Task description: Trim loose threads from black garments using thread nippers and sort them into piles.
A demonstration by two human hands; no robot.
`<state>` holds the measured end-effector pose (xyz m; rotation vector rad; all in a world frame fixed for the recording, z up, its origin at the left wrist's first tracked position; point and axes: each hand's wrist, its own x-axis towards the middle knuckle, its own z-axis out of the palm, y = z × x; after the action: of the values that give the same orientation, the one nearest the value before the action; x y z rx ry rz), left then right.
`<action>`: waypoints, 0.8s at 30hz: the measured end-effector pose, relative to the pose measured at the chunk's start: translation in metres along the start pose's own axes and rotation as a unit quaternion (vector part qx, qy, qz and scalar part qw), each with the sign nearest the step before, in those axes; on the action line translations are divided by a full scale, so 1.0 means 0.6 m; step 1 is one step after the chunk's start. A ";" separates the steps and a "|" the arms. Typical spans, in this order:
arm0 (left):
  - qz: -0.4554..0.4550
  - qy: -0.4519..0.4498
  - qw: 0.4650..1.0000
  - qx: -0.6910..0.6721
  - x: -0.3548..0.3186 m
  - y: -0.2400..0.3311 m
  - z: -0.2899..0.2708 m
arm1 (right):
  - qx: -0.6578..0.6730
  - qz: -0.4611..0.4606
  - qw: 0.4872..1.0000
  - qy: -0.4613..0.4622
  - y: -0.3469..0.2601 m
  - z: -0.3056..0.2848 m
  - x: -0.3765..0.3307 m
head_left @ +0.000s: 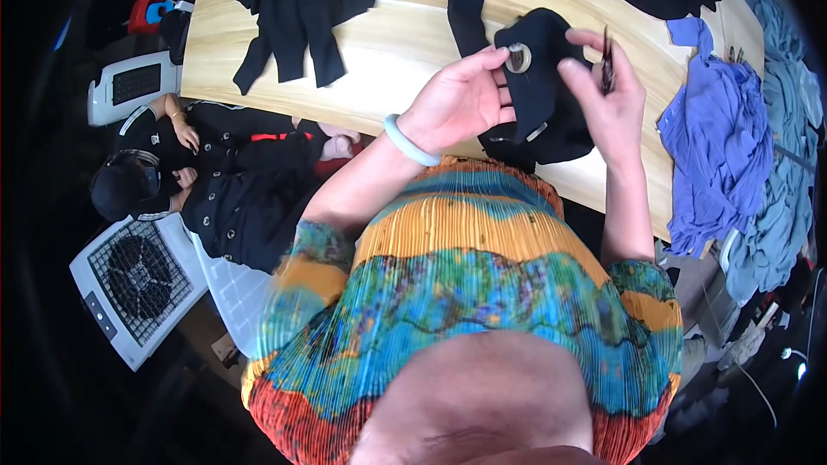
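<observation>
A black garment (560, 112) hangs over the near side of the table in front of my body. My left hand (461, 103), with a pale bracelet at the wrist, holds its edge between thumb and fingers. Beside the thumb tip, a round pale-rimmed button (519, 58) shows on the black cloth. A second light-edged piece, perhaps another button, sits lower on the same edge. My right hand (616, 112) is raised over the garment's right side, its fingers curled around small dark thread snips (608, 60). The snips point upward, apart from the button.
Black garments (297, 9) lie along the far side of the wooden table (388, 52). Purple clothing (715, 146) drapes over its right edge, next to blue-grey cloth (771, 215). At the left, another person (138, 172) handles a black buttoned garment (237, 181), near a square fan (142, 271).
</observation>
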<state>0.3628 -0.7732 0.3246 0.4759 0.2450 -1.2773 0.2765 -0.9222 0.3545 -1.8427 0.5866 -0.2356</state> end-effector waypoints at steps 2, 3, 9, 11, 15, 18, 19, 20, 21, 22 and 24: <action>0.016 -0.005 0.999 -0.032 0.001 -0.002 -0.008 | -0.001 -0.167 0.986 -0.012 0.005 0.015 -0.007; 0.016 -0.005 0.999 -0.032 0.002 -0.006 -0.014 | -0.050 -0.205 0.977 -0.011 0.006 0.019 -0.009; 0.025 -0.036 0.999 0.010 0.010 -0.014 -0.021 | -0.078 -0.260 0.962 0.038 0.025 0.030 -0.011; 0.032 -0.023 0.999 0.015 0.008 -0.011 -0.019 | -0.115 -0.273 0.954 0.037 0.020 0.028 -0.013; 0.034 -0.018 0.993 0.114 -0.001 0.001 -0.010 | -0.158 -0.293 0.943 0.014 0.013 0.024 -0.010; 0.027 -0.086 0.990 0.106 -0.005 0.006 -0.019 | -0.164 -0.318 0.934 -0.017 -0.003 0.014 -0.006; 0.021 -0.135 0.987 0.087 -0.006 0.006 -0.022 | -0.164 -0.318 0.934 -0.011 -0.009 0.012 -0.005; 0.022 -0.135 0.987 0.087 -0.007 0.004 -0.020 | -0.164 -0.319 0.934 -0.004 -0.015 0.009 -0.003; 0.022 -0.139 0.988 0.068 -0.009 0.001 -0.016 | -0.161 -0.324 0.932 0.011 -0.016 0.006 0.000; 0.023 -0.144 0.988 0.050 -0.011 -0.001 -0.014 | -0.163 -0.328 0.930 0.034 -0.017 0.003 0.003; 0.024 -0.161 0.986 0.044 -0.013 -0.004 -0.018 | -0.160 -0.322 0.930 0.084 -0.021 -0.006 0.005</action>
<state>0.3594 -0.7619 0.3184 0.3420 -0.0946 -1.3017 0.2809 -0.9235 0.3669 -2.3080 0.1114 -0.7781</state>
